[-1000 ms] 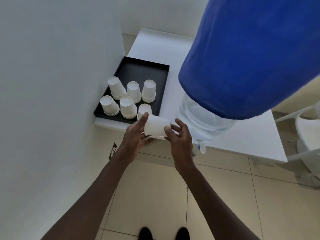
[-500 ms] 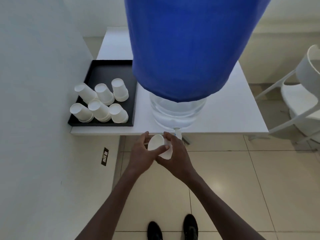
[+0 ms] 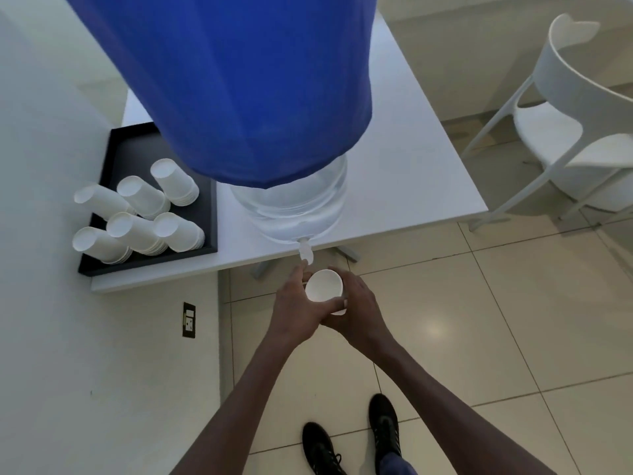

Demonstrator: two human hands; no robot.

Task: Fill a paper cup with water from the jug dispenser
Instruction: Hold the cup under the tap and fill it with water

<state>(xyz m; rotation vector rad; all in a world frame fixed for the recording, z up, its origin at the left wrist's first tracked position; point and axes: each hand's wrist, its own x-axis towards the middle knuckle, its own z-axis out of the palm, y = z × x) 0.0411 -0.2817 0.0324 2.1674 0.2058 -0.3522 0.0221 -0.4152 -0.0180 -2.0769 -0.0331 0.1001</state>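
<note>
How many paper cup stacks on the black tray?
6, upside down on the black tray: three behind, three in front. The jug cover may hide more.

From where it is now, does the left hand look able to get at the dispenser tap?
Probably yes. The left hand is wrapped round the paper cup, its fingertips just below the white tap, with nothing between them. The right hand also holds the cup, so the left looks free to let go.
</note>
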